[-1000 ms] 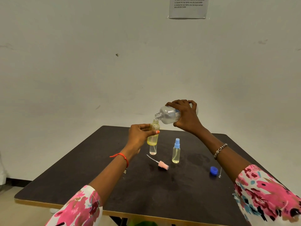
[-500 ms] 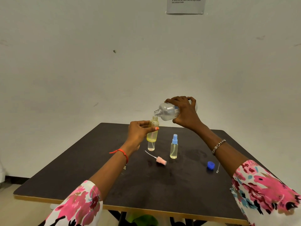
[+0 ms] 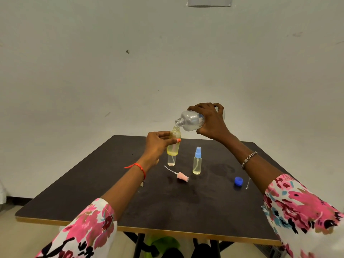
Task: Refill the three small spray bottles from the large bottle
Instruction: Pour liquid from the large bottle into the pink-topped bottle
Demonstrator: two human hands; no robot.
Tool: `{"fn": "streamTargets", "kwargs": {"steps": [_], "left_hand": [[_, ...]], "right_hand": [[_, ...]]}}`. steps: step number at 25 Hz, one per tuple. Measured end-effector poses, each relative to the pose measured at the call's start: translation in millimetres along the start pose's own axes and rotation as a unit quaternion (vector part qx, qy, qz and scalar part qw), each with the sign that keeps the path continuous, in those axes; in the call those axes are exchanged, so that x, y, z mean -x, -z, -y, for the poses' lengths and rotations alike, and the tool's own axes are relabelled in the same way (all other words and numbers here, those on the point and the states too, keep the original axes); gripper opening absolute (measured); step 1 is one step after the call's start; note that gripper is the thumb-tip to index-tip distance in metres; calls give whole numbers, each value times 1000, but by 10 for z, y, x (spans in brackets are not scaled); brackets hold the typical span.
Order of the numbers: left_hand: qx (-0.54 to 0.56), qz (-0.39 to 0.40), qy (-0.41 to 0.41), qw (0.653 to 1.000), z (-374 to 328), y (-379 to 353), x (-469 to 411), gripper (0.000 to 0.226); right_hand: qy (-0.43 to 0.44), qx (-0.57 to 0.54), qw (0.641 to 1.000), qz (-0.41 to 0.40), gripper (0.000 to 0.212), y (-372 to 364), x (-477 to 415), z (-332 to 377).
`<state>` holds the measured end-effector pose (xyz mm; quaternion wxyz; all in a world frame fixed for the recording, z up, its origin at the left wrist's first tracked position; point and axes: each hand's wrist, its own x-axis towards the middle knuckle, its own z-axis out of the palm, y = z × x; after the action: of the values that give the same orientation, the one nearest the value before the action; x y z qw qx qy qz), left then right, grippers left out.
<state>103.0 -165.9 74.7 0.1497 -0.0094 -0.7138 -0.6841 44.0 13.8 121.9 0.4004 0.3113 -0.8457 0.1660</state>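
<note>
My left hand grips a small uncapped yellow-tinted spray bottle, held upright above the table. My right hand holds the large clear bottle tipped on its side, its open mouth just over the small bottle's neck. Behind the held bottle, a second small clear bottle stands on the table, its top hidden. A third small bottle with a blue spray cap stands to the right. A pink spray head with its tube lies on the table in front.
The dark table has a wooden edge near me. A blue cap and a small metal piece lie at the right. A white wall stands close behind, with a paper sheet at the top.
Both hands keep their grips and the pouring pose. The view has tilted a little, so hands and bottles sit slightly higher in frame.
</note>
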Motion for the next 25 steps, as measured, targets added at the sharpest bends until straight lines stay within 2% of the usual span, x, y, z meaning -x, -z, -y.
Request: {"fn": "streamTargets", "kwargs": {"steps": [25], "left_hand": [[5,7,6,1000,27,-15,3,50]], "right_hand": [[1,5,1000,5,61,31,33,0]]}}
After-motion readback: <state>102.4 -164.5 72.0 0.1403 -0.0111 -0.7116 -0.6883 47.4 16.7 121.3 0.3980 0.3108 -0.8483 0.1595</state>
